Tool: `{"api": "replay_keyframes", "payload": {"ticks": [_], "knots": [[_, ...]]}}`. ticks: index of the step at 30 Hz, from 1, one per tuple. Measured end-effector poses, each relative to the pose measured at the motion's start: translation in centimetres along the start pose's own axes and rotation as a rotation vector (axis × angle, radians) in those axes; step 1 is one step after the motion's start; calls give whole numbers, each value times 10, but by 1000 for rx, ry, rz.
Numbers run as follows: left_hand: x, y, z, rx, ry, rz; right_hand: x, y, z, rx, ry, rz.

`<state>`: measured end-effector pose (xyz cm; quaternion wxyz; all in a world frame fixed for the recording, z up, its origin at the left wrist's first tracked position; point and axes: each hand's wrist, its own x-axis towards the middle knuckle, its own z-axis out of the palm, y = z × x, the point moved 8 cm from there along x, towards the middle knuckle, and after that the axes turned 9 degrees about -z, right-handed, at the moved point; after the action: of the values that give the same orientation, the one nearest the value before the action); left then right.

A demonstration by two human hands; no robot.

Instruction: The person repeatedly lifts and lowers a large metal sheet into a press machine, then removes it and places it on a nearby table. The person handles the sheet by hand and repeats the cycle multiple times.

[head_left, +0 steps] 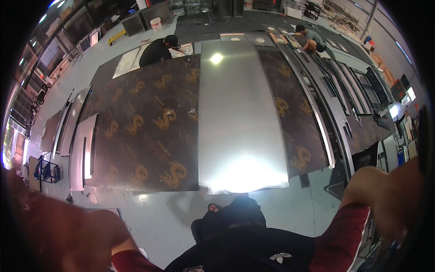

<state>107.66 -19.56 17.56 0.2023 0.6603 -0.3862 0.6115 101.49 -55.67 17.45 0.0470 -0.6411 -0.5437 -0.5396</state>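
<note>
Both my arms are bent and raised close at the sides. My left forearm [59,226] is a smeared shape at the lower left, and its hand lies beyond the picture's edge. At the right, my right forearm [394,195] runs out past the dark rim, so that hand is hidden too. What either hand touches cannot be seen. In front of me a long grey metal sheet [240,113] lies lengthwise on a wide dark-brown printed board [145,118]. Its near end reaches the board's front edge, with bright light reflecting there.
Metal strips [86,149] lie along the board's left edge, and long profiles [326,109] run along its right. A blue metal frame [46,170] stands on the left floor. One person in black [156,52] bends over the far left side; another person [310,40] works far right.
</note>
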Motion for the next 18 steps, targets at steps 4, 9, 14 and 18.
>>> {"api": "replay_keyframes", "payload": {"ticks": [4, 9, 14, 18], "knots": [[-217, -86, 92, 72, -92, -1084, -191, 76, -12, -158, 215, 863], [-583, -10, 240, 170, -823, -1681, -582, 2, 101, -147, -298, 2067], [-718, 51, 251, 339, -1015, -1634, -728, -127, 183, -43, -742, 1910], [-728, 46, 277, 305, -1100, -1789, -745, -151, 205, -154, -835, 1907]]}}
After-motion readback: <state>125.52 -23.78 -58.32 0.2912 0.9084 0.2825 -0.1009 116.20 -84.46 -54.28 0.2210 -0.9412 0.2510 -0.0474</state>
